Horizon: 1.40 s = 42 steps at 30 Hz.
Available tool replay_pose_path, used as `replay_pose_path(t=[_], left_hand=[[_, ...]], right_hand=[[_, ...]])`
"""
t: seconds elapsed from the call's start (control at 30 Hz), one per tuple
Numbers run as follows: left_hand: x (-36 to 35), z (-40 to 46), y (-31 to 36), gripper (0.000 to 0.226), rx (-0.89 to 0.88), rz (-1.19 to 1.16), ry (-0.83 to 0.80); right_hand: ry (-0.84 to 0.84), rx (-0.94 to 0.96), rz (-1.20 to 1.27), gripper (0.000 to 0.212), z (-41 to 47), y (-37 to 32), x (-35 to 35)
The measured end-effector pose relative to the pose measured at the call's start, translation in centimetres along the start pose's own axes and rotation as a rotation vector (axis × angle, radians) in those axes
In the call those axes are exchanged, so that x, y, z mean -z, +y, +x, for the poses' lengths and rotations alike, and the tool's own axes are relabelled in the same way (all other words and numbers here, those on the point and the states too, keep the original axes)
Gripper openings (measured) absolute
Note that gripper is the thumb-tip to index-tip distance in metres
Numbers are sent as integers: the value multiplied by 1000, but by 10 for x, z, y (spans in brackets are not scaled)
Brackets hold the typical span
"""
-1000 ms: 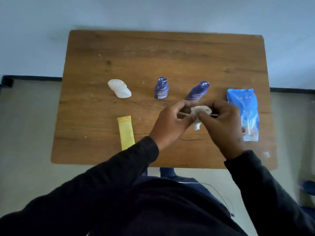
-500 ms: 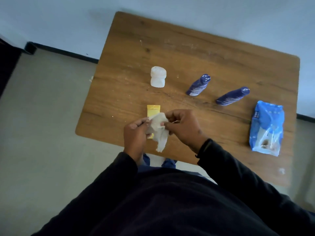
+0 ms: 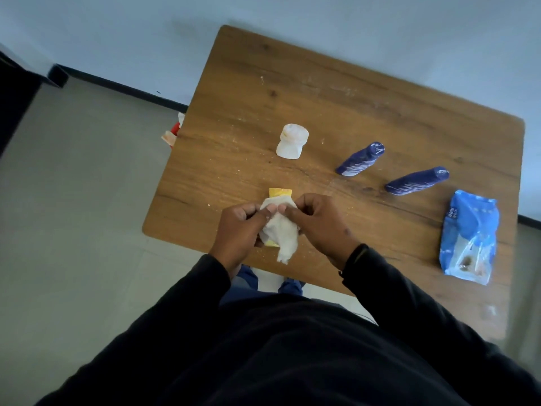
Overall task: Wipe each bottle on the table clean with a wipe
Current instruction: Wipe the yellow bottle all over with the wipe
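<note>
Both hands pinch a crumpled white wipe over the table's near left edge. My left hand grips its left side, my right hand its upper right corner. Under the wipe lies a yellow tube, mostly hidden, with only its far end and a sliver near my left hand showing. A white bottle stands beyond it. Two dark blue bottles stand further right, apart from my hands.
A blue wipes pack lies at the right side of the wooden table. Red and white litter sits on the floor by the table's left edge. A dark object stands at far left.
My hands moved with the wipe from in front of the blue bottles leftward to above the yellow tube. The camera view swung left and tilted; the wipe hangs more unfolded.
</note>
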<state>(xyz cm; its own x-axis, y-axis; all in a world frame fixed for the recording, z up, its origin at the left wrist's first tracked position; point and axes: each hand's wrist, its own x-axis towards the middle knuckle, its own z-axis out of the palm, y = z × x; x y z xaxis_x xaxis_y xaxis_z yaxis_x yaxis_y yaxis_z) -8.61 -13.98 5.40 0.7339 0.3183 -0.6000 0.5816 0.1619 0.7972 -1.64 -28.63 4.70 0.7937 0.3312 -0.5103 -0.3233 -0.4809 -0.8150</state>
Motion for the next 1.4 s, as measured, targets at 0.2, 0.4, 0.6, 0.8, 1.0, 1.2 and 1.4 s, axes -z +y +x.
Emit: replay_pose_path(t=[0.2,0.4,0.6,0.8,1.0,1.2,1.4], left_hand=[[0,0,4,30,-22,-66,14],[1,-2,4,30,-62,-89,186],[-1,-5,-3,40,-54,-40,219],[-7,-8,5,29,101,-251,245],[-10,-4,2,35,17,-95,383],[-11,-5,-2,44,-39,38,423],[-12,-5,-3,33,76,-115,354]], right_hand=[[-193,-77,107,42,-8,-2,0],[-112,-71,35,15,-12,-1,3],[-75,-77,140,34,-18,-8,3],[-209,-191,137,43,-20,-10,7],[-234,-295,248,44,-22,-7,-1],[-57,244,-131,57,-20,-6,-1],[-131,488,-382,15,-15,-7,-3]])
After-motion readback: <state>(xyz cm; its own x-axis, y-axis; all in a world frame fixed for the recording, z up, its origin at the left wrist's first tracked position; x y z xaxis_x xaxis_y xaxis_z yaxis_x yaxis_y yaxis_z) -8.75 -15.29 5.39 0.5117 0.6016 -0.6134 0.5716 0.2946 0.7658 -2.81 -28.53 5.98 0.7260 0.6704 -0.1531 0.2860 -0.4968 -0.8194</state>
